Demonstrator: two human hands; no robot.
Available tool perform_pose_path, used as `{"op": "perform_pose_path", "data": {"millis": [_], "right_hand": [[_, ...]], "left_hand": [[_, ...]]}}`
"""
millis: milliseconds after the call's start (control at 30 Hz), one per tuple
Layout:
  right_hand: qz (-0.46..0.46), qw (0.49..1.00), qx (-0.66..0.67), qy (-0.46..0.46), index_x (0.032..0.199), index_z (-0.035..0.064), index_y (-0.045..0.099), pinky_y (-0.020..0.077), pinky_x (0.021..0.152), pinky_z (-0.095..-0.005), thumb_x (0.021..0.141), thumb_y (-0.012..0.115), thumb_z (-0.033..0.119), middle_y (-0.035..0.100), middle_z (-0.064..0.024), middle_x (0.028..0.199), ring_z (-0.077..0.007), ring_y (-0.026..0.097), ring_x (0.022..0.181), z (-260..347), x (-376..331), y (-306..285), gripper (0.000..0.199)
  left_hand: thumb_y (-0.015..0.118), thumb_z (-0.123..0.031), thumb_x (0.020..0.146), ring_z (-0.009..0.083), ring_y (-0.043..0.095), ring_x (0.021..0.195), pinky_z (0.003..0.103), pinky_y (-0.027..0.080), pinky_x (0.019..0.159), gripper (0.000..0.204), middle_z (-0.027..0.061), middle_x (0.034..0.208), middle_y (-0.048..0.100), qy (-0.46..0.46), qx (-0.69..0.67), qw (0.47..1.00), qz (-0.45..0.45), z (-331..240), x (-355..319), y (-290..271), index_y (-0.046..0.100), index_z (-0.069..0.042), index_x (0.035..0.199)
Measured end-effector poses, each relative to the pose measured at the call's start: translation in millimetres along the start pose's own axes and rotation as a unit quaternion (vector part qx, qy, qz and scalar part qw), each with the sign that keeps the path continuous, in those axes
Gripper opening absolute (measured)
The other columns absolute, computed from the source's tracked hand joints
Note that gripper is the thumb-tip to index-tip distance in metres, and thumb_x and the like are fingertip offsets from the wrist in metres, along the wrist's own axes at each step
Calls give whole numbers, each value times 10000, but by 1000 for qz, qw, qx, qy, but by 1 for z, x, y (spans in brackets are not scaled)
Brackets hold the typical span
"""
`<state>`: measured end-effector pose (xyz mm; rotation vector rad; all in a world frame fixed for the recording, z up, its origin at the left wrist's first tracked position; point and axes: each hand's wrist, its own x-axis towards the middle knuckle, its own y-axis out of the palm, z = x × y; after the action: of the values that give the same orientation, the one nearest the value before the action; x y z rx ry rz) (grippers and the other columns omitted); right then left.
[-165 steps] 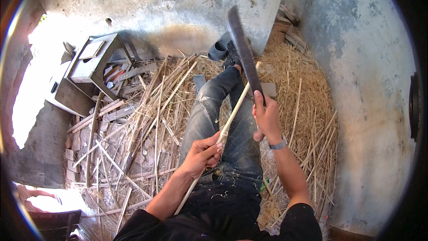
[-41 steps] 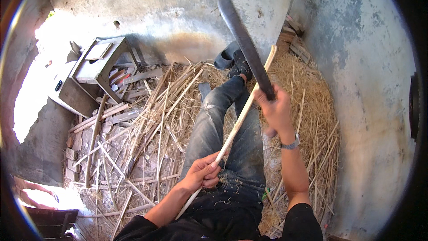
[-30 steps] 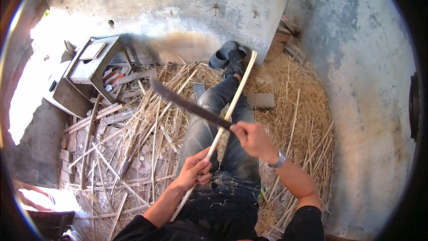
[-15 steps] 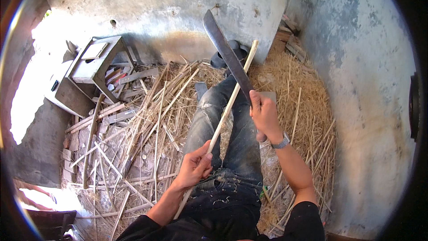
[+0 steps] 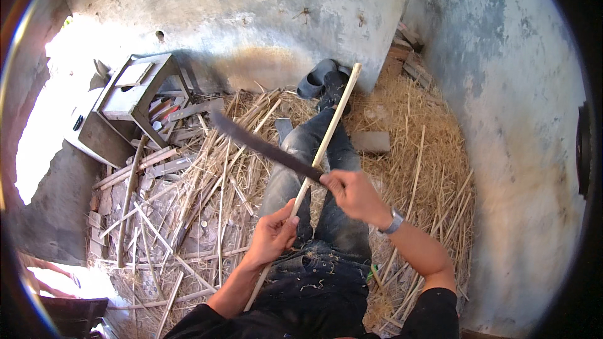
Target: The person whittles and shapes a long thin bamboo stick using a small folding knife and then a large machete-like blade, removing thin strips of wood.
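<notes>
My left hand (image 5: 274, 236) grips a long pale stick (image 5: 326, 139) that runs from my lap up past my outstretched legs toward the far wall. My right hand (image 5: 353, 192), with a watch on the wrist, holds the handle of a long dark curved blade (image 5: 264, 145). The blade lies lowered across the stick, pointing up and to the left. I sit on the ground in dark jeans (image 5: 314, 213), with shavings on my lap.
Straw and split cane strips (image 5: 188, 201) cover the floor on both sides of my legs. A grey stool (image 5: 135, 91) lies tipped at the left by the wall. A flat block (image 5: 372, 141) rests on the straw right of my legs. Plastered walls close in ahead and right.
Half a second ago the blade was raised, pointing up toward the wall; now my right hand has swung it down and leftward across the stick. My left hand keeps its grip.
</notes>
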<state>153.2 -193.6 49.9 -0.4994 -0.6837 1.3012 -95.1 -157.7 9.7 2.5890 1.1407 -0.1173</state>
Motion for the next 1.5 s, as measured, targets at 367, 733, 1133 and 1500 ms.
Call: {"op": "perform_pose_path", "data": {"millis": [367,733,1133,1500], "right_hand": [[-29,986,120,116,911,2,717,408,516,-359,1087,549,421,541,-75,567,-145,516,518,-7,5,-22,484],[-180,906,362,128,769,62,655,333,369,-239,937,799,275,524,39,549,-45,452,408,-6,41,-54,307],[-199,919,274,203,694,75,629,377,425,-287,949,779,403,513,34,530,-93,495,438,-77,17,-19,442],[-267,941,16,207,826,-46,685,469,576,-436,1054,549,503,602,-161,587,-324,644,578,-172,29,27,610]], "left_hand": [[575,-139,1088,27,422,601,215,343,514,477,-56,729,497,-41,-66,996,49,-4,2,11,481,-27,1542],[479,-233,1125,51,397,554,221,329,498,496,-2,691,501,-71,-93,975,187,13,-31,-5,416,-23,1571],[640,-197,1015,226,644,619,359,496,597,221,154,691,647,49,486,864,-121,69,-31,-152,742,-3,986],[758,-186,921,371,703,658,426,540,579,181,200,810,721,138,517,832,-148,142,-31,-188,779,-42,1028]]}}
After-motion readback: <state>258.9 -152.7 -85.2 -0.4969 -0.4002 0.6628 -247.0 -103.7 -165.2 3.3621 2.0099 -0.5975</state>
